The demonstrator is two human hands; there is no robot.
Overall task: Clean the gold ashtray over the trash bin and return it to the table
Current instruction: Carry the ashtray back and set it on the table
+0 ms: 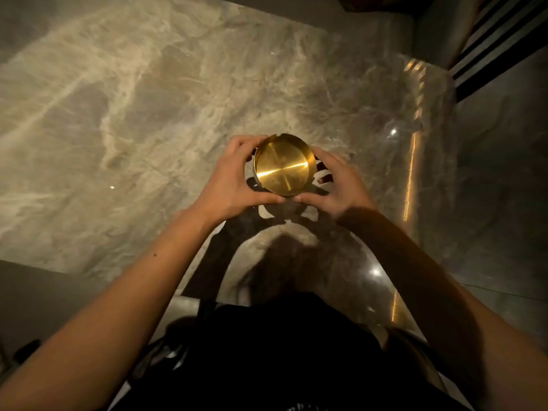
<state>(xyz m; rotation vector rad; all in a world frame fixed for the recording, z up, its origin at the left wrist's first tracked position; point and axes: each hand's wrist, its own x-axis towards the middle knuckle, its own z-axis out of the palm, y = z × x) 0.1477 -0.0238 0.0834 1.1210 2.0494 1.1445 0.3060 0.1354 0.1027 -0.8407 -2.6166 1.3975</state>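
Note:
The gold ashtray (281, 165) is round and shiny, with notches in its rim, and its inside looks bare. It is held between both hands a little above the marble table (133, 114), casting a shadow below. My left hand (234, 176) wraps its left side, thumb under the near rim. My right hand (338, 182) cups its right side, thumb meeting the left thumb at the near rim. No trash bin is in view.
The marble table fills most of the view; its right edge (412, 173) glints with reflected light. A dark striped panel (498, 54) stands at the upper right. My dark clothing (281, 351) fills the bottom, with grey floor (29, 307) to the left.

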